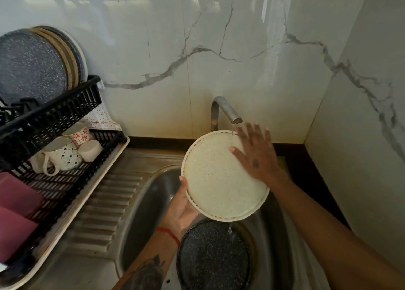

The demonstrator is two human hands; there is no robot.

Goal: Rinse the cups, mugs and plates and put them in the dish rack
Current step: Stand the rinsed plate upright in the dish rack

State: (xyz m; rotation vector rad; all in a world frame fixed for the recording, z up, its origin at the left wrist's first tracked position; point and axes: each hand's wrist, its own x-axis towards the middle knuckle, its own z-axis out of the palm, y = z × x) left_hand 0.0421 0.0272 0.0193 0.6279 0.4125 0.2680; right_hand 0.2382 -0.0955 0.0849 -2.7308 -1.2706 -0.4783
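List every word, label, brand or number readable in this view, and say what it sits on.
None can be read.
The mugs in the dish rack carry only patterns, no lettering.
The right hand has a small dark mark, too blurred to read.

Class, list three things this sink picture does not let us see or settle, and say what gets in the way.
Head view:
1. The dark plate in the sink: its far rim is hidden by the cream plate, its near rim cut by the bottom edge.
2. The right hand: motion-blurred.
3. The left hand: its fingers are behind the cream plate.
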